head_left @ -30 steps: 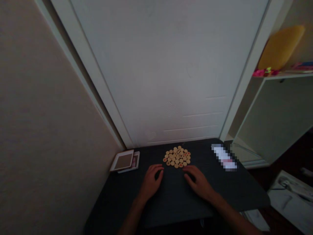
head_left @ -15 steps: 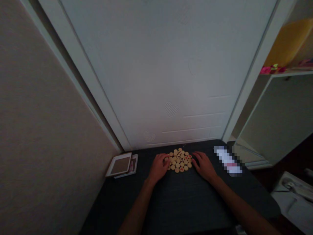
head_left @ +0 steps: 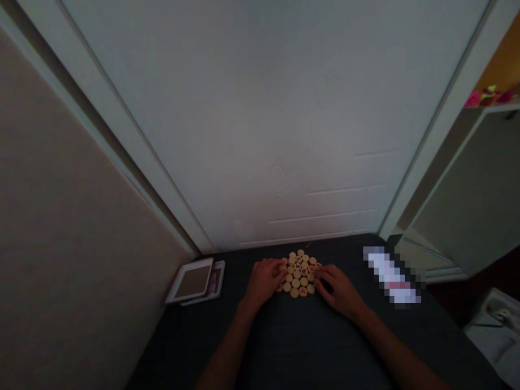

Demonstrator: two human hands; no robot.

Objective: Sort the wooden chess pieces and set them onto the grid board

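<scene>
Discs (head_left: 297, 274) on table (head_left: 300, 341), panel (head_left: 280, 119) behind, frames (head_left: 190, 280) left.

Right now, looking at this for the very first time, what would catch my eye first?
Probably the cluster of pale round discs, some with red or dark markings, lying on the dark table between the left hand and the right hand. Next might come the raised, striped heart on the white panel behind, then the bright pink flower-like things at the upper right edge.
</scene>
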